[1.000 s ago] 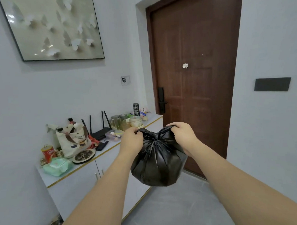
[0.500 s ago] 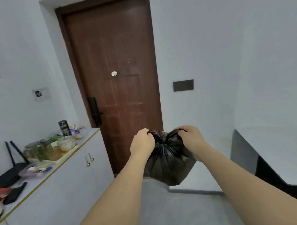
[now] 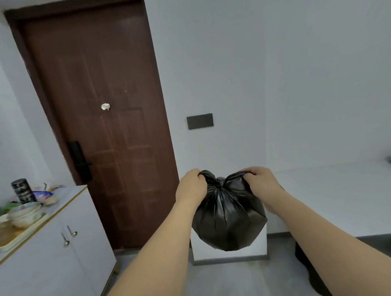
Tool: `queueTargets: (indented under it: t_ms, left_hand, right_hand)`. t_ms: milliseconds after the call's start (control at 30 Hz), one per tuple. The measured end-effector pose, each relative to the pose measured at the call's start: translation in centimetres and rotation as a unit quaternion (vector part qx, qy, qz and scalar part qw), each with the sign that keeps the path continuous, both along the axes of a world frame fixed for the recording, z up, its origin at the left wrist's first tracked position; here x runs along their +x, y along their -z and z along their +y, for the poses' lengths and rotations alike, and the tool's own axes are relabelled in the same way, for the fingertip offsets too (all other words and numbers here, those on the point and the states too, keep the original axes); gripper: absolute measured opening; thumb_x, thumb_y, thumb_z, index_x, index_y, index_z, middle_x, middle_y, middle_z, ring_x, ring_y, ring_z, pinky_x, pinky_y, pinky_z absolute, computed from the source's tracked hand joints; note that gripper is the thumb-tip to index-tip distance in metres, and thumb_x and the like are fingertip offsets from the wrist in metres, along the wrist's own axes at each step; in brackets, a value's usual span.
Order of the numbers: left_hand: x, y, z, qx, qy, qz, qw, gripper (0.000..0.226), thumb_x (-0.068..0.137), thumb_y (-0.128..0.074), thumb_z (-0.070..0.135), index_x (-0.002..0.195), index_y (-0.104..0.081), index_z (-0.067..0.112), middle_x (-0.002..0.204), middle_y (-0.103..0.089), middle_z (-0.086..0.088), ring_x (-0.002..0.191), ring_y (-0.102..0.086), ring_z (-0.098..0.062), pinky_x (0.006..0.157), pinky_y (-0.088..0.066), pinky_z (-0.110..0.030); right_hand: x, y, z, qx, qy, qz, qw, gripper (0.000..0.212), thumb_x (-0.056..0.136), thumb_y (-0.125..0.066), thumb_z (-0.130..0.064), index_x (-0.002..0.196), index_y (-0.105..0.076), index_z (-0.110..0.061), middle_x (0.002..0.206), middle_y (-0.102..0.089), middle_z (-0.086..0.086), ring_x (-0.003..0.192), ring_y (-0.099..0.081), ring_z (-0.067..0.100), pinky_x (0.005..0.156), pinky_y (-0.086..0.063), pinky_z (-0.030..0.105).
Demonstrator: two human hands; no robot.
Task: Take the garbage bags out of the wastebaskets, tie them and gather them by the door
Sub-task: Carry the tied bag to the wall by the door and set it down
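A full black garbage bag (image 3: pixel 228 219) hangs in the air in front of me, its top gathered into a knot. My left hand (image 3: pixel 190 188) grips the left ear of the bag's top, and my right hand (image 3: pixel 260 183) grips the right ear. The brown wooden door (image 3: pixel 105 120) stands closed to the left of the bag, with a black handle lock (image 3: pixel 79 160) on its left side.
A white cabinet (image 3: pixel 45 252) with a gold edge lines the left wall and carries bowls (image 3: pixel 24 214), a tray and a dark can (image 3: pixel 23 190). A white wall corner stands behind the bag. A white counter (image 3: pixel 338 196) stretches to the right. Grey floor lies below.
My view has swung right, so the door now sits left of the bag and the cabinet has slid toward the left edge. Both hands keep their grip on the bag's top.
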State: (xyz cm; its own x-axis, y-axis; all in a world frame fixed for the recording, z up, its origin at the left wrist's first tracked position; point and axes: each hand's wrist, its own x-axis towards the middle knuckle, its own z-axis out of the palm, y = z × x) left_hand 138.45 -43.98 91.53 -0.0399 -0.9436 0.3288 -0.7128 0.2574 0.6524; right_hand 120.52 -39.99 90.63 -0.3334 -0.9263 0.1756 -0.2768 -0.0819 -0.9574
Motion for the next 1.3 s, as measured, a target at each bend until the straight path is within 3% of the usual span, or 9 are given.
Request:
queueTargets:
  t_ms: [133, 233, 333, 500, 767, 1000, 1100, 1300]
  left_hand:
    - [-0.1, 0.9, -2.5, -0.006, -0.016, 0.027, 0.999, 0.024, 0.095, -0.037, 0.016, 0.085, -0.058, 0.011, 0.087, -0.063, -0.004, 0.081, -0.057, -0.025, 0.068, -0.043, -0.036]
    - [0.2, 1.9, -5.0, 0.001, -0.027, 0.049, 0.998, 0.026, 0.096, -0.039, 0.017, 0.095, -0.065, 0.012, 0.095, -0.066, -0.002, 0.086, -0.06, -0.021, 0.079, -0.049, -0.04]
    - [0.0, 2.6, -8.5, 0.0, -0.034, 0.061, 0.998, 0.026, 0.097, -0.041, 0.019, 0.101, -0.066, 0.014, 0.1, -0.066, -0.001, 0.09, -0.06, -0.019, 0.079, -0.048, -0.035]
    - [-1.0, 4.4, -15.1, 0.013, -0.016, 0.08, 0.997, 0.026, 0.098, -0.041, 0.018, 0.103, -0.066, 0.017, 0.1, -0.066, 0.002, 0.082, -0.058, -0.007, 0.064, -0.041, -0.022]
    - [-5.8, 6.7, -26.2, 0.042, 0.026, 0.097, 0.994, 0.025, 0.098, -0.04, 0.015, 0.101, -0.064, 0.018, 0.092, -0.065, 0.006, 0.079, -0.058, -0.005, 0.065, -0.046, -0.019]
    - [-11.7, 12.0, -32.9, 0.097, 0.024, 0.112, 0.989, 0.027, 0.097, -0.04, 0.015, 0.101, -0.066, 0.02, 0.094, -0.066, 0.008, 0.084, -0.06, -0.006, 0.072, -0.049, -0.024]
    - [-13.4, 14.0, -35.1, 0.114, 0.008, 0.118, 0.986, 0.026, 0.097, -0.041, 0.014, 0.103, -0.066, 0.021, 0.096, -0.066, 0.009, 0.086, -0.059, -0.002, 0.069, -0.045, -0.017]
    - [-16.8, 18.9, -39.4, 0.135, -0.035, 0.12, 0.983, 0.026, 0.097, -0.04, 0.012, 0.101, -0.065, 0.02, 0.095, -0.066, 0.008, 0.086, -0.06, -0.007, 0.069, -0.043, -0.018]
  right_hand:
    - [-0.2, 0.6, -2.8, -0.003, -0.021, -0.013, 1.0, 0.036, 0.089, -0.042, -0.003, 0.084, -0.073, -0.021, 0.096, -0.072, 0.001, 0.099, -0.064, 0.023, 0.093, -0.052, 0.038]
    - [-0.3, 1.7, -5.7, 0.009, -0.044, -0.005, 0.999, 0.034, 0.09, -0.041, -0.004, 0.094, -0.074, -0.015, 0.099, -0.071, 0.002, 0.098, -0.064, 0.022, 0.091, -0.052, 0.037]
    - [-0.8, 2.6, -9.7, 0.014, -0.054, -0.01, 0.998, 0.034, 0.089, -0.042, -0.003, 0.089, -0.073, -0.017, 0.097, -0.072, 0.002, 0.097, -0.065, 0.023, 0.091, -0.053, 0.038]
    - [-2.0, 4.3, -16.1, 0.023, -0.056, -0.026, 0.998, 0.034, 0.088, -0.044, -0.003, 0.085, -0.074, -0.019, 0.093, -0.073, 0.0, 0.094, -0.066, 0.022, 0.09, -0.053, 0.037]
    - [-5.9, 7.4, -25.9, 0.053, -0.025, -0.04, 0.997, 0.038, 0.091, -0.046, -0.003, 0.076, -0.071, -0.027, 0.09, -0.072, -0.005, 0.09, -0.065, 0.018, 0.079, -0.049, 0.028]
    - [-12.1, 12.9, -33.6, 0.1, -0.02, 0.011, 0.995, 0.035, 0.092, -0.041, -0.006, 0.099, -0.074, -0.014, 0.1, -0.072, 0.0, 0.098, -0.064, 0.021, 0.092, -0.052, 0.037]
    - [-14.1, 16.0, -36.6, 0.123, -0.043, 0.031, 0.991, 0.035, 0.094, -0.04, -0.01, 0.108, -0.072, -0.014, 0.108, -0.07, 0.002, 0.103, -0.062, 0.022, 0.097, -0.05, 0.04]
    - [-17.5, 21.0, -42.3, 0.138, -0.061, 0.068, 0.986, 0.035, 0.094, -0.04, -0.009, 0.108, -0.072, -0.015, 0.106, -0.07, 0.002, 0.101, -0.06, 0.022, 0.092, -0.048, 0.035]
